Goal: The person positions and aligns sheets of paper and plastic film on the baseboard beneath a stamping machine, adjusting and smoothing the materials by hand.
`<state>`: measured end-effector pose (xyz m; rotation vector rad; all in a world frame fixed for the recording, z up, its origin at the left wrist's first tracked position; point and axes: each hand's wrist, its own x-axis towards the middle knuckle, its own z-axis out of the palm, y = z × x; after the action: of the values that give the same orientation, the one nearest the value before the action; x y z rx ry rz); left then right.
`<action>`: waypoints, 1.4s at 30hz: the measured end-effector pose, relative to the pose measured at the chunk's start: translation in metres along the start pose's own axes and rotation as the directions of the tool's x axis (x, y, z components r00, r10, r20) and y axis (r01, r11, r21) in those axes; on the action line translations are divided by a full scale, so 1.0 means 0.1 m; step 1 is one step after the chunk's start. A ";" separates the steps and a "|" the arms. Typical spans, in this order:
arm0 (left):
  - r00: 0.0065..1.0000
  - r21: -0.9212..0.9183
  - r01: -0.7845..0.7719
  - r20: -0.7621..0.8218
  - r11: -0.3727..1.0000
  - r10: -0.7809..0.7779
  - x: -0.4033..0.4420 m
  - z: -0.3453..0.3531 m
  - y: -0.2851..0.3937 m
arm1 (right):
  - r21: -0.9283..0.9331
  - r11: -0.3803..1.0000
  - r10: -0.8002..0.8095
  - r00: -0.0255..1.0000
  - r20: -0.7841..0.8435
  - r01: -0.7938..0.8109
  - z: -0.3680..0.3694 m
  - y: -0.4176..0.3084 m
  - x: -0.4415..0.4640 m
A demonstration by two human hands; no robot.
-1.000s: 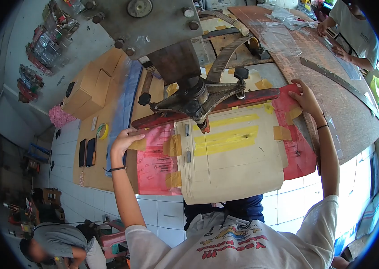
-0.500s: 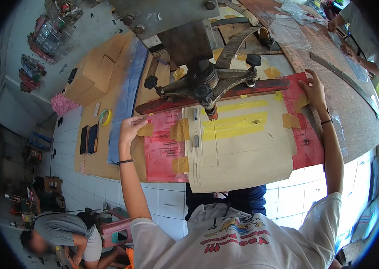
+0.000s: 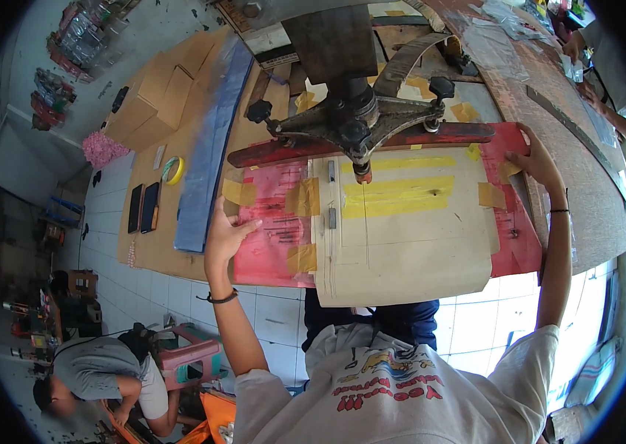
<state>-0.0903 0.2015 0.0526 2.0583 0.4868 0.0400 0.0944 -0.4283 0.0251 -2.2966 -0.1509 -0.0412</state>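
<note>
A red board [image 3: 272,255] lies across the table under a metal press head, with a cream card sheet [image 3: 416,259] taped over its middle. Yellow strips [image 3: 398,194] and two small grey metal pieces [image 3: 332,218] sit on the card. My left hand [image 3: 226,240] holds the board's left edge, thumb on top and the other fingers partly hidden along the side. At the far right corner, my right hand [image 3: 539,164] grips the opposite edge, thumb over the surface. The three-armed press head [image 3: 354,133] stands over the board's far side with a red bar [image 3: 431,138] beneath it.
Left on the table are a blue sheet stack [image 3: 213,155], a yellow tape roll [image 3: 173,170], two phones [image 3: 149,207] and cardboard boxes [image 3: 150,103]. A long metal strip [image 3: 576,137] lies at right. One person [image 3: 98,370] sits lower left; another's hands [image 3: 594,96] work at upper right.
My left hand has slid nearer along the board's left edge, its thumb now on the red surface. The board sits slightly higher in the view; my right hand has shifted a little nearer.
</note>
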 end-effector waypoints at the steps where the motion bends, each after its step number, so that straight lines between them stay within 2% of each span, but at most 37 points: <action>1: 0.997 0.048 -0.061 -0.046 0.997 0.063 -0.01 0.02 -0.07 | -0.004 0.999 0.035 0.999 0.008 -0.035 -0.01 -0.03 -0.02; 3: 0.972 0.150 -0.177 -0.129 0.973 0.197 -0.01 0.08 -0.17 | -0.014 0.995 0.100 0.995 0.022 -0.100 -0.05 -0.15 -0.06; 6: 0.976 0.383 -0.062 -0.168 0.922 0.136 -0.09 0.13 -0.05 | -0.039 0.995 0.092 0.995 0.028 -0.091 -0.06 -0.18 -0.07; 9: 0.988 0.199 -0.096 -0.102 0.975 0.118 -0.06 0.02 -0.18 | -0.010 0.992 0.122 0.992 -0.026 -0.122 -0.02 -0.22 -0.07; 12: 0.996 0.112 -0.053 -0.069 0.992 0.061 -0.07 -0.01 -0.18 | -0.026 0.998 0.065 0.998 -0.022 -0.066 0.00 -0.18 -0.05; 21: 0.990 0.048 -0.056 -0.125 0.997 0.061 -0.04 0.02 -0.24 | -0.012 1.000 -0.011 1.000 -0.020 0.010 0.01 -0.06 -0.04; 24: 0.992 0.027 -0.069 -0.108 0.997 0.071 -0.02 0.00 -0.25 | -0.033 0.997 0.076 0.997 0.021 -0.076 -0.03 -0.16 -0.06; 27: 0.994 -0.003 -0.014 -0.104 1.000 0.014 -0.03 0.00 -0.20 | -0.011 0.994 0.112 0.993 -0.024 -0.112 -0.01 -0.24 -0.08; 30: 0.999 -0.099 -0.044 -0.016 0.994 0.042 -0.03 -0.02 -0.22 | 0.008 0.999 0.049 0.998 -0.029 -0.049 0.03 -0.14 -0.06; 33: 0.997 -0.100 -0.014 0.068 0.995 0.021 0.00 -0.05 -0.22 | 0.000 0.992 0.130 0.990 0.048 -0.130 -0.05 -0.25 -0.07; 35: 0.990 -0.169 -0.011 0.134 0.986 0.034 0.00 -0.08 -0.21 | -0.083 0.983 -0.161 0.987 0.018 0.162 -0.06 0.28 0.08; 36: 0.985 -0.203 -0.010 0.165 0.979 0.044 0.00 -0.07 -0.22 | -0.128 0.944 -0.305 0.952 0.012 0.304 -0.06 0.22 0.09; 39: 0.980 -0.199 -0.003 0.192 0.980 0.042 -0.02 -0.09 -0.31 | -0.057 0.998 0.013 0.989 0.144 -0.005 -0.24 -0.09 -0.12; 42: 0.972 -0.199 0.025 0.233 0.980 0.022 -0.23 -0.12 -0.23 | 0.020 0.991 0.124 0.978 0.171 -0.129 -0.31 -0.41 -0.43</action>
<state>-0.1219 0.2133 0.0430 1.8355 0.3237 -0.1479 0.0472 -0.4288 0.0726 -2.2723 -0.0913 0.2206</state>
